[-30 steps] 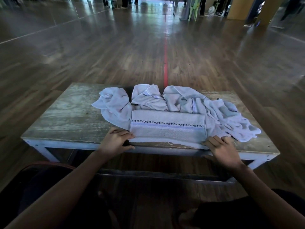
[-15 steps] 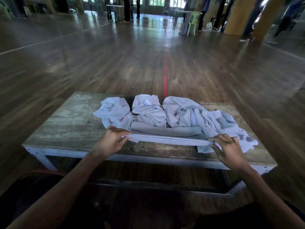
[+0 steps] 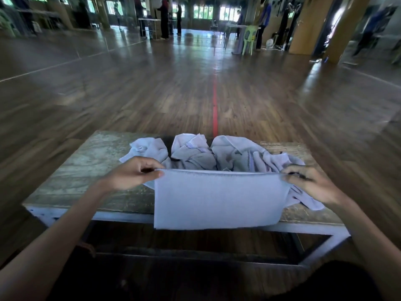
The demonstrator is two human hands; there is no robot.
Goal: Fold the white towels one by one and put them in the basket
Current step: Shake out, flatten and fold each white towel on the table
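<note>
White towel hangs as a flat, smooth, plain rectangle at lower centre of the frame, in front of the wooden table's near edge. Its long axis runs left to right. The left hand pinches the upper left corner and the right hand the upper right, both equally near. Crumpled towels lie behind. No basket is in view.

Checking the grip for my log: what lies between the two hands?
Head view: the upper edge of the white towel stretches from the left hand to the right hand, each pinching a corner.
</note>
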